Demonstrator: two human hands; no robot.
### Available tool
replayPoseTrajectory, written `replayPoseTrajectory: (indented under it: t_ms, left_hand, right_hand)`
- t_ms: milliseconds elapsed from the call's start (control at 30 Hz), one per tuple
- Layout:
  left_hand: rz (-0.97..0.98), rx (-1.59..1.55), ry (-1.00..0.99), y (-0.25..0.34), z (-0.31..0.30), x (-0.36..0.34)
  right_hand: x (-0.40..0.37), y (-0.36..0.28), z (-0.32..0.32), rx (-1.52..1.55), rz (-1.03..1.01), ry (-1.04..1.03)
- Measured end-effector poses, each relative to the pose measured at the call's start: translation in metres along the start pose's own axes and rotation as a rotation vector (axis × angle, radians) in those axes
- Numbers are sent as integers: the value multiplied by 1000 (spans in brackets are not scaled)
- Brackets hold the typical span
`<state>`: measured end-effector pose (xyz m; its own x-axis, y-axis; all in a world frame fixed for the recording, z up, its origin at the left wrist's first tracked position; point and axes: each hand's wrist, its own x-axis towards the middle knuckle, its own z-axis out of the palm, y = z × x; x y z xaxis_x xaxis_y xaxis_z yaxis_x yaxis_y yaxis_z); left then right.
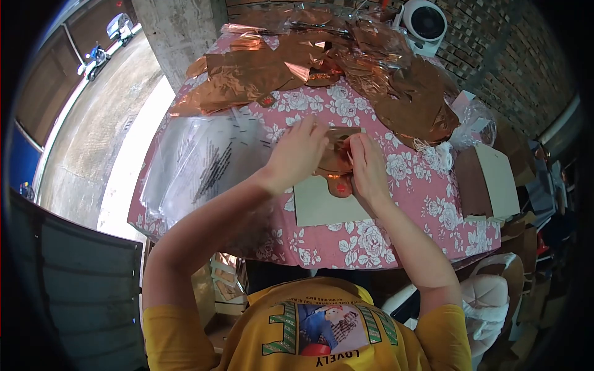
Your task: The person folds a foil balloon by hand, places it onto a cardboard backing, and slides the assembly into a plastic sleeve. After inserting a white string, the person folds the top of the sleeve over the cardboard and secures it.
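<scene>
A folded copper-coloured foil balloon (334,162) lies between my hands, with a rounded tab bearing a red mark pointing toward me. My left hand (301,150) grips its left and upper side, fingers bent over the foil. On the other side, my right hand (369,167) pinches the right edge with fingers close together. Some of the fingertips are hidden. Beneath the foil is a beige card sheet (315,207), which shows mostly below and between my hands.
Flat copper foil balloons (247,71) and more foil (414,105) lie along the table's far side. Clear printed plastic bags (204,164) are at left. A stack of cards (489,182), white string (436,154) and a white fan (424,25) are at right, on a floral tablecloth (371,241).
</scene>
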<state>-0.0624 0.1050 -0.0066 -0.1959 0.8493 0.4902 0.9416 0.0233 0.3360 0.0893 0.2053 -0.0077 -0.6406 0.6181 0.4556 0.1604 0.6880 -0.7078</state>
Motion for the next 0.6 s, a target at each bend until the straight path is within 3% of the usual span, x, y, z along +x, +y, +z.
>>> replayPoseTrajectory:
  t_ms: [167, 267, 333, 433, 600]
  left_hand:
    - [117, 207, 6, -3, 3, 3]
    - [134, 281, -62, -9, 11, 5]
    - [313, 243, 15, -24, 27, 7]
    - [205, 73, -160, -23, 30, 4]
    - [199, 189, -179, 2, 15, -5]
  right_hand:
    - [1, 5, 1, 10, 42, 11]
    - [3, 11, 0, 241, 220, 18]
    - [4, 19, 1, 460, 286, 147]
    - [5, 24, 4, 541, 259, 202]
    - [4, 19, 0, 505, 227, 202]
